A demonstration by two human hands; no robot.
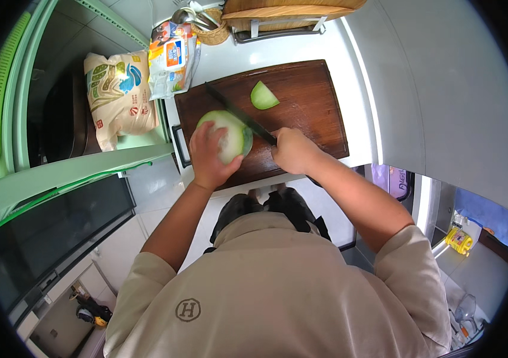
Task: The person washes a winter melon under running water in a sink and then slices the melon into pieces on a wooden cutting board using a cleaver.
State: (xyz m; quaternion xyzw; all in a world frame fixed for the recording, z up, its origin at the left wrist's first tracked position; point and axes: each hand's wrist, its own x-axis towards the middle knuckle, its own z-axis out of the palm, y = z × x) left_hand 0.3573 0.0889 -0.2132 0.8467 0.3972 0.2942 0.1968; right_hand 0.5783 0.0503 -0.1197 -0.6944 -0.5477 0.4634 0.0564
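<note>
A large cut piece of winter melon (pixel 234 142), with pale flesh and a green rind, sits on the left part of a dark wooden cutting board (pixel 310 105). Spread over its near left side, my left hand (pixel 209 156) grips it with fingers and thumb. My right hand (pixel 296 150) holds a kitchen knife (pixel 240 114) by the handle. The dark blade slants up to the left, along the melon's far right side; I cannot tell whether it touches. Farther back on the board, apart from the knife, lies a small green melon wedge (pixel 263 96).
Left of the board are a printed plastic bag (pixel 119 94) on a green shelf rack (pixel 70 168) and a wipes pack (pixel 173 58). Behind stand a wicker utensil basket (pixel 213 33) and wooden boards in a rack (pixel 276 27). A grey cabinet (pixel 450 89) bounds the right.
</note>
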